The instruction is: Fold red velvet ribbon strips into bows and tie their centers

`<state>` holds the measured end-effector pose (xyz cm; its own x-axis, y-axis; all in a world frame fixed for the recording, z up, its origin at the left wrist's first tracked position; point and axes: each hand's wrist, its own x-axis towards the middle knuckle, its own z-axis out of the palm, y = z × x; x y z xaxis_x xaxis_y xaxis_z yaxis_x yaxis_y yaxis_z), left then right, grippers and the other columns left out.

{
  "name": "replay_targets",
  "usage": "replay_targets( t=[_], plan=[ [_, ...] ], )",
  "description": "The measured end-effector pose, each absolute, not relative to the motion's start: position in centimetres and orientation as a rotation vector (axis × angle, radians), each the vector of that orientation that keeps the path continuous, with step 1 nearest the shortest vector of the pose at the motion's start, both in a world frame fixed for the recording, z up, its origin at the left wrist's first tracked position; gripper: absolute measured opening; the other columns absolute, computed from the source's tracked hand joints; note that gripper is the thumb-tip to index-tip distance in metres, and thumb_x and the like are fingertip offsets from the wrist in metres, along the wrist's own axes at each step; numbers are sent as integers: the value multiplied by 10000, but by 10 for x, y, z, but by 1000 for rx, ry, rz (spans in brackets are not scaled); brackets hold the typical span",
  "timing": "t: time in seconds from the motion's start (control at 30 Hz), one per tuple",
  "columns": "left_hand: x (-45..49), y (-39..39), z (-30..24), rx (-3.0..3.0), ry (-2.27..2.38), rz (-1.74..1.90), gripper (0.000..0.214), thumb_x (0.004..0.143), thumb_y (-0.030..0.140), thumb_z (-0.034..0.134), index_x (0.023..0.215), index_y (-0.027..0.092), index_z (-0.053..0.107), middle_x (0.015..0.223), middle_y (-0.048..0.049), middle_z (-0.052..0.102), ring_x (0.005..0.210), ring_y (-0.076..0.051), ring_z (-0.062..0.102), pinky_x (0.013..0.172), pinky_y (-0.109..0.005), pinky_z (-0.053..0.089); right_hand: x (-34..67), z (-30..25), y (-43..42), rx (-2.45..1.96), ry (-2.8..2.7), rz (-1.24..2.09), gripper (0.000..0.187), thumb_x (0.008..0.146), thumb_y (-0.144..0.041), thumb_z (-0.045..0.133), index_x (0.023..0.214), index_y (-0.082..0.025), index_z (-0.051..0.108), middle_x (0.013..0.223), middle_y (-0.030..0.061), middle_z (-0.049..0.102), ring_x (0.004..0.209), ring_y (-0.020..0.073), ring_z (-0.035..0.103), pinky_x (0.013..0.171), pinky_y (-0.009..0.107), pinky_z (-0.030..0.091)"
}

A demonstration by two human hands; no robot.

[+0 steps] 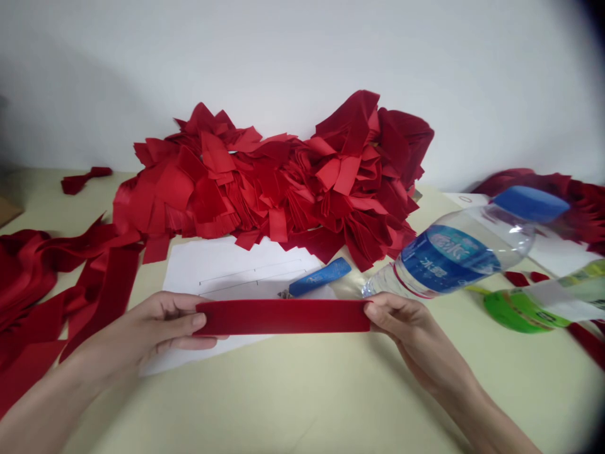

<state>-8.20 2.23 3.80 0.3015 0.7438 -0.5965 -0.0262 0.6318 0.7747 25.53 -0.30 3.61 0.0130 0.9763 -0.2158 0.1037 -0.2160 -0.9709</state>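
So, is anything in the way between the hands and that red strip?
No, nothing visible: the left hand and right hand each hold one end of the red strip. The blue object lies beyond it.

Bare worktop (293, 403) is lying open on the near side of the red strip (283, 317), leaving room to pass. Beyond, a red heap (269, 183) is blocking the way to the wall (283, 50); a blue-capped bottle (449, 255) is obstructing the right, while red ribbons (28, 271) are crowding the left.

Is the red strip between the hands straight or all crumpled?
Straight: the flat red fabric strip runs evenly from the left hand to the right hand.
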Motion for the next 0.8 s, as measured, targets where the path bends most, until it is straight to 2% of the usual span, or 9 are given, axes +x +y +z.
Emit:
replay_targets(
  t=[0.17, 0.37, 0.43, 0.53, 0.73, 0.8],
  plan=[
    [-76, 22, 38, 992, 1083, 469, 185, 799, 284, 636, 962, 256, 719, 959, 18, 728, 939, -179, 651, 936, -289, 477, 256, 24, -2, -1476, -1313, 1130, 240, 773, -364, 636, 668, -154, 584, 551, -10, 552, 528, 97, 481, 516, 212, 375],
    [-68, 17, 43, 1201, 1176, 419, 250, 823, 339, 588, 1046, 284, 688, 991, 25, 721, 924, -209, 645, 919, -340, 477, 253, 17, -9, -1596, -1517, 890, 225, 838, -346, 516, 695, -173, 512, 431, -55, 445, 390, 81, 418, 425, 201, 311],
    [-69, 16, 40, 1171, 1173, 471, 249, 806, 330, 606, 1035, 294, 693, 987, 37, 722, 930, -211, 646, 931, -346, 474, 252, 16, -10, -1633, -1606, 980, 226, 847, -356, 495, 728, -168, 530, 437, -67, 420, 341, 67, 383, 391, 196, 285],
    [-72, 16, 32, 1133, 1151, 502, 245, 793, 308, 620, 1026, 311, 696, 974, 50, 726, 937, -209, 648, 920, -337, 488, 253, 16, -12, -1676, -1642, 1171, 250, 843, -389, 490, 747, -162, 532, 487, -54, 470, 302, 50, 356, 352, 190, 260],
    [-77, 17, 30, 1157, 1094, 399, 265, 833, 317, 586, 1089, 335, 654, 1042, 57, 704, 991, -191, 629, 916, -300, 482, 253, 19, -17, -1658, -1484, 1174, 305, 850, -426, 467, 666, -187, 421, 443, -82, 391, 314, 43, 305, 342, 173, 205],
    [-76, 17, 32, 1156, 1097, 379, 274, 841, 321, 576, 1106, 319, 646, 1043, 46, 704, 1005, -192, 623, 912, -292, 483, 251, 16, -18, -1618, -1444, 1201, 302, 860, -436, 451, 684, -195, 399, 449, -79, 414, 324, 54, 341, 356, 178, 235]
  ],
)
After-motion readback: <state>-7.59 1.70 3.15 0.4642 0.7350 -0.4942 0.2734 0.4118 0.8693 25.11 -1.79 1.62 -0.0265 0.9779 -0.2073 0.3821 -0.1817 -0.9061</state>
